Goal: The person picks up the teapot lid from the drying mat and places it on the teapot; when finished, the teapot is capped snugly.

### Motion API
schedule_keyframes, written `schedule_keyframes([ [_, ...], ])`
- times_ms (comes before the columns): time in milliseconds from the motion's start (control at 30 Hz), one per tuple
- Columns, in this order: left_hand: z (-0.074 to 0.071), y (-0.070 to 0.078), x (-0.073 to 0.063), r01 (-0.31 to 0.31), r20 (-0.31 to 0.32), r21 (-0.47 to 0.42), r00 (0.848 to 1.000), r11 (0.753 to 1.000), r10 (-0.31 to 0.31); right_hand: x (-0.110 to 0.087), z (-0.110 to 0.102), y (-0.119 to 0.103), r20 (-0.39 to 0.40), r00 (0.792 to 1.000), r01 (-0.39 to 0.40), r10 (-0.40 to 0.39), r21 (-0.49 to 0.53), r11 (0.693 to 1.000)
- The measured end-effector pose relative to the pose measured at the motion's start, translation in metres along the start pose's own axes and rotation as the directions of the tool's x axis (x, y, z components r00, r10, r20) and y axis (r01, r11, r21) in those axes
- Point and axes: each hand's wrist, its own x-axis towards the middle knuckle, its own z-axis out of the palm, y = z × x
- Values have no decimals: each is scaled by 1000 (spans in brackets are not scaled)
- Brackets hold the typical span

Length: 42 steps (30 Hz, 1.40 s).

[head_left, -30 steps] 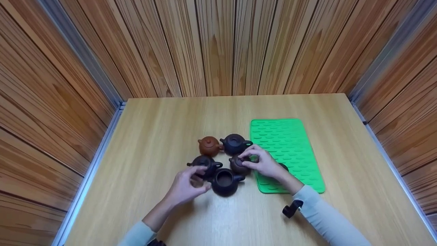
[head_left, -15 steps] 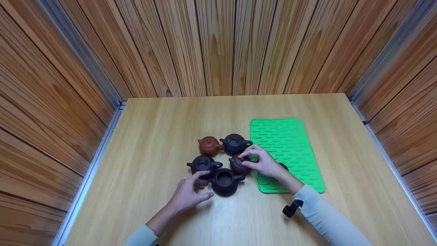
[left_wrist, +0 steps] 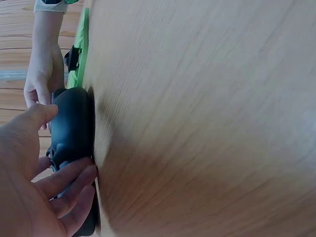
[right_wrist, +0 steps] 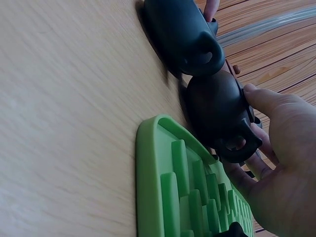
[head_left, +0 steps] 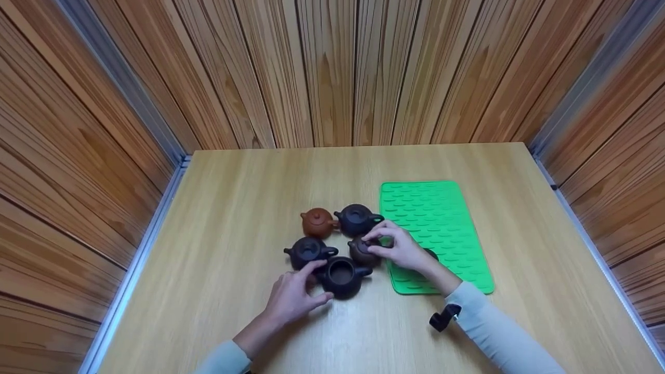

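Five small teapots are replaced here by a tight cluster of several. My right hand (head_left: 402, 249) holds the small dark brown teapot (right_wrist: 212, 106) at its top, thumb on the lid's edge and fingers on the far side. My left hand (head_left: 293, 296) is at the spout side of the lidless black teapot (head_left: 342, 280); its thumb and relaxed fingers lie close around that side, and firm contact is hard to tell. A black lidded teapot (head_left: 307, 251) stands just beyond the left fingers. Behind are a reddish-brown teapot (head_left: 317, 222) and another black teapot (head_left: 357, 218).
A green ridged mat (head_left: 426, 208) lies to the right of the teapots. On it, partly behind the right forearm, sits a small black object (head_left: 431, 253). Wood-panelled walls (head_left: 332, 72) enclose the wooden table (head_left: 249, 187) at the back and sides.
My left hand has moved right and slightly nearer, from beside the left black teapot to the lidless one. The right hand and the teapots have stayed in place.
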Motion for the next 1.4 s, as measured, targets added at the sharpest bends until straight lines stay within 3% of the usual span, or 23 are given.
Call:
schedule_keyframes([
  [167,6,0,-1,-21,-58,73,998,997,25,0,2,1,-1,1000,0,0,0,1000],
  [333,9,-6,1,-48,-95,35,994,998,52,1,2,2,1,1000,-11,11,-1,1000],
  [767,5,-9,6,-15,-36,-34,999,999,14,1,1,1,-3,1000,-17,17,-10,1000],
  [1200,5,-11,6,-18,-43,-47,999,999,16,1,1,1,-1,1000,3,-3,-19,1000],
  [1400,8,-11,5,-53,-75,-22,996,998,51,-5,-8,0,-4,1000,-9,9,1,1000],
])
